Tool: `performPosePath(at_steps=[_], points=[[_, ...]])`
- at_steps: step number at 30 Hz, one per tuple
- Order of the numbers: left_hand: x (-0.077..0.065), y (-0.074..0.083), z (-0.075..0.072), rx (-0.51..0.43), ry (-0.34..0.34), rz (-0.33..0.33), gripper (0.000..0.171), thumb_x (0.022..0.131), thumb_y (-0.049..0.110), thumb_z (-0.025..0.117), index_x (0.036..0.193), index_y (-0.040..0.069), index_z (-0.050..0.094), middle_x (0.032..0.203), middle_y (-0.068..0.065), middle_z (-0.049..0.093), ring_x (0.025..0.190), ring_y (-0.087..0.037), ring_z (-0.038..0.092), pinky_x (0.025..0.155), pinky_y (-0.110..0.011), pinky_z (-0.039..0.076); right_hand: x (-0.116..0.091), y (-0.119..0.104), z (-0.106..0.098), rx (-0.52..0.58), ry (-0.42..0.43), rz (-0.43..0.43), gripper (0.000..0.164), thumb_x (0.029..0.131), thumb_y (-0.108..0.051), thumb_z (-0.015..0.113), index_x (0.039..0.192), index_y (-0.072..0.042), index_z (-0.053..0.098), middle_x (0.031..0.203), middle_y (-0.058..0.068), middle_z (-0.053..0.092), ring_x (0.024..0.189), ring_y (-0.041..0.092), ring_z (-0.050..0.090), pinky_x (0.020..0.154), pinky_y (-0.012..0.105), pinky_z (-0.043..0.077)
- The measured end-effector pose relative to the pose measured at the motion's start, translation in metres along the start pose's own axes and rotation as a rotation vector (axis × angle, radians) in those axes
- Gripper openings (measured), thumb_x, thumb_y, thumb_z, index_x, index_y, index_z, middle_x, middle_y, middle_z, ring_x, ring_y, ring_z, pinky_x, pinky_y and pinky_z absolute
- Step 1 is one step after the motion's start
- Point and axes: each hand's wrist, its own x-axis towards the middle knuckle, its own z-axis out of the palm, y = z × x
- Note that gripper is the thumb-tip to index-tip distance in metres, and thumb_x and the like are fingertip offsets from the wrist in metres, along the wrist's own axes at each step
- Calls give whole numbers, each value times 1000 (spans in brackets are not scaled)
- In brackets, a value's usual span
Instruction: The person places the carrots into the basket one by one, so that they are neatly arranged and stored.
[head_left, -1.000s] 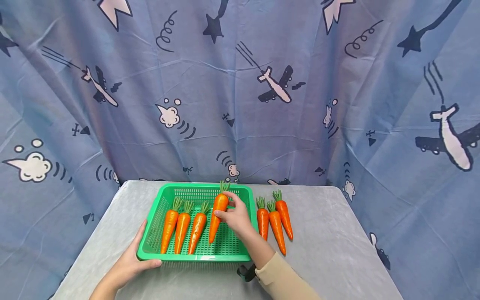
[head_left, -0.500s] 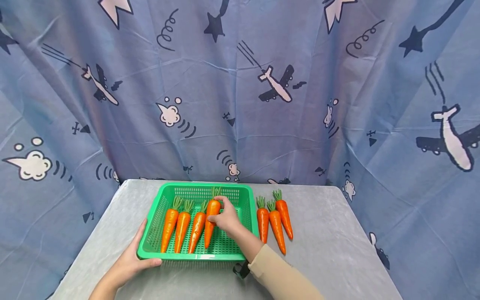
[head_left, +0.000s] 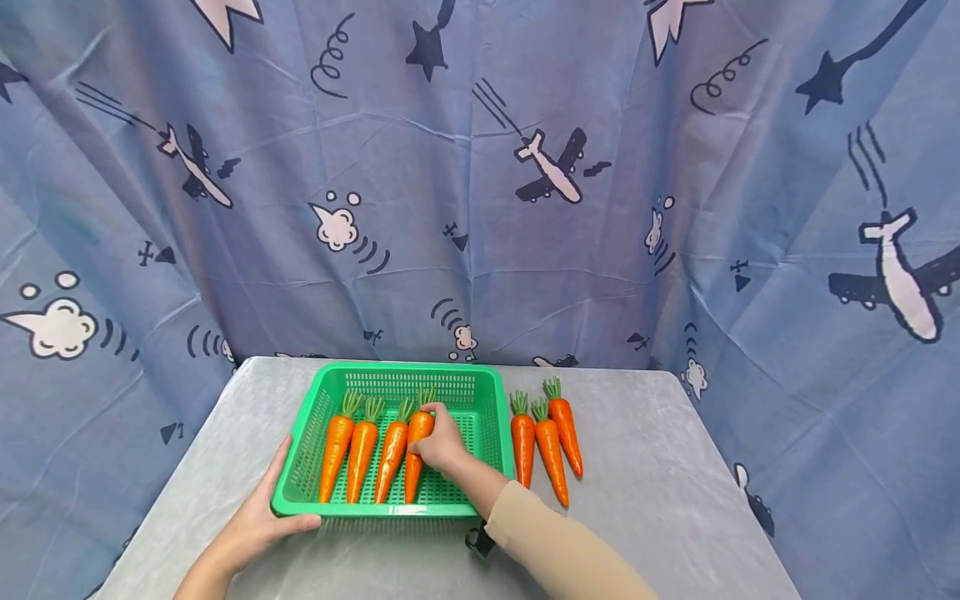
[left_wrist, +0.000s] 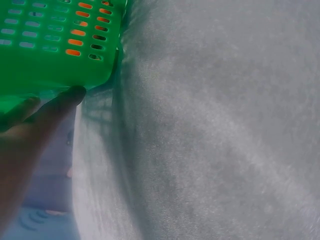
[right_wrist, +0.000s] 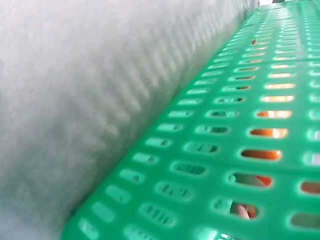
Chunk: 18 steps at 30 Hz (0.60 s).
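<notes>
In the head view, a green plastic basket (head_left: 390, 510) stands on the table with several carrots in it. My right hand (head_left: 444, 442) is inside it, pinching a carrot (head_left: 413, 483) between thumb and fingers, green tops pointing away. Close by on its left lies another carrot (head_left: 392, 454), then a carrot (head_left: 362, 457) and a carrot (head_left: 336, 457). My left hand (head_left: 255, 518) touches the basket's near left corner, thumb and fingers straight and spread. The left wrist view has its fingers (left_wrist: 60, 105) against the green rim. Only slotted wall (right_wrist: 220, 145) and orange glimpses fill the right wrist view.
Right of the basket, three loose carrots lie together: a left one (head_left: 523, 442), a middle one (head_left: 552, 457) and a right one (head_left: 566, 429). The grey-covered table (head_left: 660, 500) ends at a blue patterned curtain (head_left: 480, 208). A black device (head_left: 478, 540) sits under my right wrist.
My right hand has moved left and down with the carrot, bringing it from above the basket's middle to beside the other carrots inside. The left hand has stayed at the corner.
</notes>
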Motion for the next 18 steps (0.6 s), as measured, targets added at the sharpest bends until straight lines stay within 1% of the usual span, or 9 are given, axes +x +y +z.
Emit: performPosePath(at_steps=[2,5,7,9,13,15,18], points=[[0,1,0,-4,-2,-5,124,79,4,84,164,27,-4,169,-17,3,128,16,33,96,-6,32,1,1,1,-7,8,11,70,76,13,80,136,-12,52,118,17,60,89,28,64,62,34,56],[0,2,0,-13,-7,-7,124,80,4,83,164,28,-4,169,-17,2,128,14,36,96,-7,34,3,2,2,-36,34,-2,72,75,12,81,136,-12,53,120,17,60,91,27,63,64,35,56],[0,3,0,-15,-8,-4,124,80,3,83,164,32,-4,169,-18,2,127,11,39,95,-8,35,3,3,3,-53,40,-14,73,74,13,81,136,-12,53,121,17,60,92,27,63,66,35,56],[0,4,0,-9,-8,-3,124,80,3,83,163,35,-4,169,-18,3,127,10,40,95,-9,36,3,3,3,-83,26,-32,75,73,15,80,137,-12,53,120,18,59,92,27,63,65,34,55],[0,4,0,-4,-13,-15,124,81,5,83,163,33,-5,169,-18,3,127,10,40,95,-9,36,-1,4,1,-109,-90,-44,83,74,20,74,146,-12,47,124,20,57,93,27,61,66,36,55],[0,4,0,-7,-15,-19,123,81,5,83,163,34,-5,169,-18,3,127,10,40,95,-9,36,-3,4,0,-121,-151,-45,88,74,21,72,150,-12,44,128,19,56,94,27,60,66,37,54],[0,4,0,-10,-15,-16,124,81,4,83,163,36,-4,169,-18,3,127,9,41,95,-10,37,-4,4,0,-164,-199,-47,94,73,21,73,154,-14,40,134,19,55,96,26,60,69,37,53]])
